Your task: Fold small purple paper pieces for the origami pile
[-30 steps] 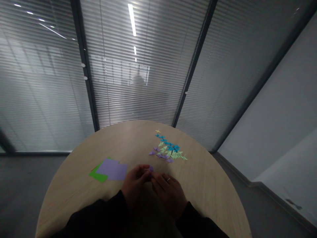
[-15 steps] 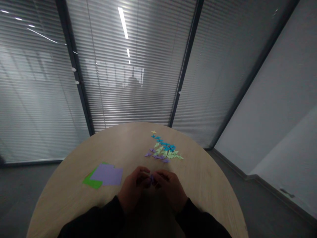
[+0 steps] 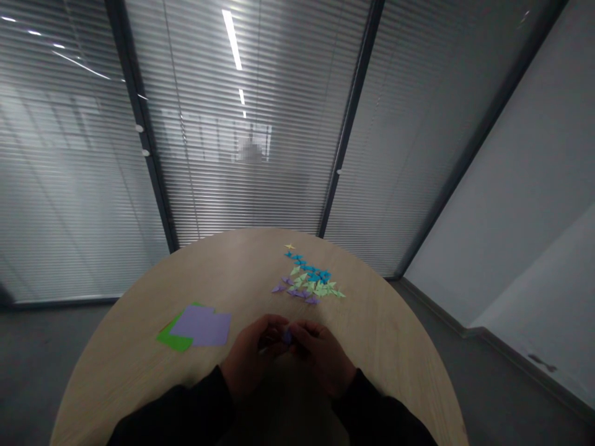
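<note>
**Hand position:** My left hand (image 3: 251, 353) and right hand (image 3: 323, 353) are together at lower middle of the frame, raised slightly over the table, with the fingertips of both meeting around a small piece of purple paper (image 3: 287, 337). The piece sits between the hands and shows only in part (my fingers hide most of it, so its exact shape is hard to read). Both hands appear to pinch it. Black sleeves (image 3: 171, 415) cover both forearms.

**Surroundings:** The round wooden table (image 3: 385, 334) fills the lower part of the frame. Just left of my left hand lies a lilac paper sheet (image 3: 201, 325), overlapping a green paper sheet (image 3: 170, 337) that shows out from under its left edge.

Above my hands, near the far edge of the table, is a loose cluster of small folded paper shapes: blue pieces (image 3: 312, 272), pale green pieces (image 3: 311, 286) and purple pieces (image 3: 290, 291). A small yellow paper star (image 3: 289, 246) lies at the cluster's top end. None of these touch my hands.

Beyond the table stands a glass partition with slatted blinds (image 3: 242, 173), and a grey wall (image 3: 493, 217) runs along the right of the frame.
</note>
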Tool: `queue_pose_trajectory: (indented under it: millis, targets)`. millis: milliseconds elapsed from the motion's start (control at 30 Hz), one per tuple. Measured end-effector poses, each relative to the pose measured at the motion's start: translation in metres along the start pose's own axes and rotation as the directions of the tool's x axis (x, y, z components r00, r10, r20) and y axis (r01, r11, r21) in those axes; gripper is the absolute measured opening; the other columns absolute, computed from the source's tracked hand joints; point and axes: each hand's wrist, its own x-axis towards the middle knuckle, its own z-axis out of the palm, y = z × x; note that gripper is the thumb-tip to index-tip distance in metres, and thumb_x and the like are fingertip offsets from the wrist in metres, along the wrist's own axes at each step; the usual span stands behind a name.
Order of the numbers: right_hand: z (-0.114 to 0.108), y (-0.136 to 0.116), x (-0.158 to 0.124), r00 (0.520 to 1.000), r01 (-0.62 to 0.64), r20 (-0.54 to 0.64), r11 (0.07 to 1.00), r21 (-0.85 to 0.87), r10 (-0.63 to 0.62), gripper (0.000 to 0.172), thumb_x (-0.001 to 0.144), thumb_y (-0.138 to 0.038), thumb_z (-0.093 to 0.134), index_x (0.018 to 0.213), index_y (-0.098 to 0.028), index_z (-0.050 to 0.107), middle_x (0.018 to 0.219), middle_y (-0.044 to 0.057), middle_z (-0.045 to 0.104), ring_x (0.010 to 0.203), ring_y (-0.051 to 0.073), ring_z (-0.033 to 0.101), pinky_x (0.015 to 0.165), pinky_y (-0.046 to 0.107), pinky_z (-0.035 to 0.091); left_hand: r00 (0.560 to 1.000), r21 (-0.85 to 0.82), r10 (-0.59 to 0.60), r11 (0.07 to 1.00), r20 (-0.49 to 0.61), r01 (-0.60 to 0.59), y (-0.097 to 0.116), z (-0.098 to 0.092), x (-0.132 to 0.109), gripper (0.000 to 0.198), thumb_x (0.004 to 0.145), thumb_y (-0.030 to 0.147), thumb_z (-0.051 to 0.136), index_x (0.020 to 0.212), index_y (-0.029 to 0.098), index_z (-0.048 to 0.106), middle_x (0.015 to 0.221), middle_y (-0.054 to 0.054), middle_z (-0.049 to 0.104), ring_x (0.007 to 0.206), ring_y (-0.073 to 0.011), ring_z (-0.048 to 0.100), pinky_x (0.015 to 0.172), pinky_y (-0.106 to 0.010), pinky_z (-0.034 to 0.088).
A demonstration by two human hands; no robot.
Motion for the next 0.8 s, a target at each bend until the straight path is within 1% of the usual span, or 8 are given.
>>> queue_pose_trajectory:
  millis: [100, 200, 267, 333, 400, 533, 700, 800]
  targets:
    - [0.0021, -0.0016, -0.0008, 0.999, -0.021, -0.024, 0.999, 0.041, 0.022, 0.036, 0.069, -0.049, 0.08, 0.075, -0.016, 0.068, 0.065, -0.002, 0.06, 0.056, 0.009, 0.051, 0.055, 0.022, 0.039, 0.998, 0.044, 0.055, 0.997, 0.016, -0.056, 0.0025, -0.0003, -0.0008, 0.021, 0.077, 0.016, 0.067, 0.098, 0.019, 0.066, 0.091, -0.007, 0.071, 0.084, -0.0212, 0.07, 0.077, -0.034, 0.055]
    - [0.0034, -0.001, -0.001, 0.997, -0.055, -0.044, 0.993, 0.102, 0.06, 0.034, 0.068, -0.047, 0.08, 0.071, -0.016, 0.066, 0.065, -0.003, 0.058, 0.053, 0.007, 0.049, 0.052, 0.02, 0.037, 0.996, 0.116, 0.087, 0.99, -0.008, -0.085, 0.0054, -0.0007, -0.0003, 0.013, 0.074, 0.015, 0.068, 0.086, 0.019, 0.065, 0.086, -0.005, 0.069, 0.08, -0.0194, 0.066, 0.073, -0.031, 0.052]
    - [0.0029, 0.0007, -0.0009, 0.996, -0.078, -0.029, 0.99, 0.113, 0.082, 0.033, 0.07, -0.046, 0.078, 0.07, -0.016, 0.064, 0.064, -0.004, 0.056, 0.051, 0.006, 0.047, 0.05, 0.019, 0.035, 0.998, 0.147, 0.056, 0.988, -0.036, -0.05, 0.007, -0.0004, 0.0002, 0.014, 0.072, 0.015, 0.07, 0.083, 0.019, 0.064, 0.081, -0.003, 0.067, 0.075, -0.0174, 0.063, 0.068, -0.028, 0.05]
    - [0.0014, 0.0029, -0.0007, 0.994, -0.105, -0.007, 0.989, 0.104, 0.106, 0.032, 0.072, -0.046, 0.076, 0.072, -0.017, 0.065, 0.062, -0.005, 0.054, 0.049, 0.006, 0.045, 0.049, 0.018, 0.034, 0.999, 0.152, 0.001, 0.988, -0.036, 0.004, 0.0081, 0.0001, 0.0004, 0.018, 0.07, 0.015, 0.07, 0.086, 0.02, 0.064, 0.079, -0.001, 0.065, 0.07, -0.016, 0.06, 0.063, -0.026, 0.047]
    - [-0.0003, 0.0045, -0.0002, 0.993, -0.121, 0.012, 0.989, 0.088, 0.12, 0.032, 0.072, -0.047, 0.075, 0.073, -0.017, 0.065, 0.06, -0.005, 0.054, 0.048, 0.006, 0.044, 0.048, 0.019, 0.034, 1.0, 0.142, -0.007, 0.99, -0.008, 0.008, 0.0087, 0.0003, 0.0004, 0.02, 0.07, 0.015, 0.069, 0.089, 0.02, 0.064, 0.08, -0.001, 0.065, 0.07, -0.0159, 0.059, 0.062, -0.025, 0.046]
    - [-0.0016, 0.0042, 0.0003, 0.994, -0.108, 0.012, 0.994, 0.029, 0.107, 0.031, 0.073, -0.046, 0.074, 0.071, -0.017, 0.065, 0.06, -0.005, 0.054, 0.048, 0.007, 0.045, 0.048, 0.019, 0.034, 0.995, 0.144, 0.086, 0.985, 0.054, -0.093, 0.0094, -0.0015, 0.0008, 0.009, 0.073, 0.02, 0.07, 0.079, 0.019, 0.063, 0.086, -0.004, 0.064, 0.076, -0.0171, 0.06, 0.068, -0.027, 0.046]
    - [0.0001, 0.0012, -0.001, 0.994, -0.108, 0.013, 0.994, 0.025, 0.108, 0.029, 0.072, -0.044, 0.075, 0.073, -0.017, 0.066, 0.061, -0.004, 0.057, 0.048, 0.007, 0.046, 0.049, 0.02, 0.036, 0.989, 0.149, 0.091, 0.983, 0.117, -0.108, 0.0063, -0.0051, 0.002, 0.012, 0.074, 0.025, 0.071, 0.083, 0.019, 0.065, 0.093, -0.006, 0.061, 0.08, -0.0174, 0.059, 0.067, -0.026, 0.047]
    - [0.0012, -0.0006, -0.002, 0.993, -0.116, 0.014, 0.992, 0.041, 0.115, 0.029, 0.071, -0.044, 0.077, 0.072, -0.017, 0.066, 0.061, -0.004, 0.057, 0.049, 0.007, 0.046, 0.05, 0.02, 0.035, 0.988, 0.157, 0.096, 0.981, 0.123, -0.115, 0.0046, -0.0059, 0.0026, 0.009, 0.075, 0.024, 0.07, 0.081, 0.019, 0.067, 0.096, -0.006, 0.06, 0.079, -0.0163, 0.058, 0.067, -0.025, 0.047]
